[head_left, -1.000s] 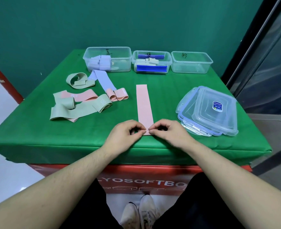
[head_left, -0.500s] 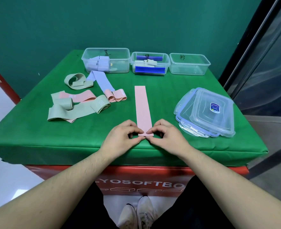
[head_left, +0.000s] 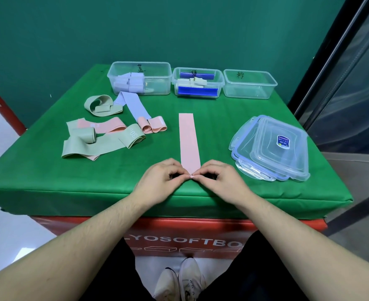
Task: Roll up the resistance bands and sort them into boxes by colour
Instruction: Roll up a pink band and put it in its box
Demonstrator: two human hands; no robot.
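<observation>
A: The flat pink resistance band is laid lengthwise on the green cloth-covered table, its near end at the front edge. How is it held?

B: Its near end is pinched from both sides. The left hand is curled, thumb and fingertips closed on the left corner; the right hand is curled the same way on the right corner. The fingertips of both hands almost meet at the band's end, where a small fold or first turn is seen, too small to be told apart.

A: What is found further out?

B: To the right, a stack of clear plastic lids with blue seals is set near the table's right edge. To the left, a loose heap of sage-green and pink bands is spread, with two small pink rolls just beside it. Behind these, a lilac band is stretched toward the back, and a looped green band is placed beside it.

A: And at the far edge?

B: Three clear plastic boxes are lined up in a row. In the left box pale lilac rolls are kept; in the middle box cream-green rolls and two blue strips are seen; the right box is marked with a handwritten character.
</observation>
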